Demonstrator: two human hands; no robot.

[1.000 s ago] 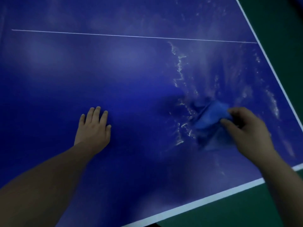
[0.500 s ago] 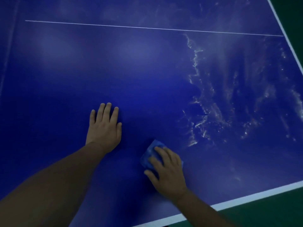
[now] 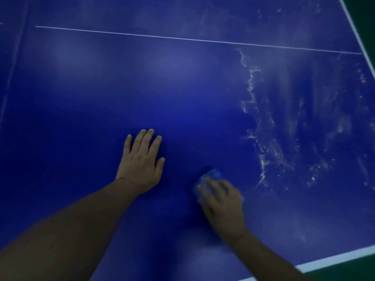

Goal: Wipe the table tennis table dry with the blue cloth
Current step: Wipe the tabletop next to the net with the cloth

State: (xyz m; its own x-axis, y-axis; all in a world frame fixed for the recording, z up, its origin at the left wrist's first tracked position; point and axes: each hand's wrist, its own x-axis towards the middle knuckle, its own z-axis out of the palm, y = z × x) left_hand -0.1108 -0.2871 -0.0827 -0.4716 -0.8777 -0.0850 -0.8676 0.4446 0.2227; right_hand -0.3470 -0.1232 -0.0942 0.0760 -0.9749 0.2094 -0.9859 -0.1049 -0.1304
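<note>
Two bare hands meet the table tennis table (image 3: 101, 98): left hand (image 3: 142, 165) flat, released, right hand (image 3: 222, 203) pressing flat onto the bunched blue cloth (image 3: 212, 175) (motion-blurred) near the front edge, left of pale wet streaks (image 3: 263, 159).

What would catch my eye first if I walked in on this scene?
The pale streaks scattered over the right side of the dark blue table tennis table stand out most. Near the front edge, the right hand, blurred, presses a small blue cloth onto the surface. The left hand rests flat beside it.
</note>
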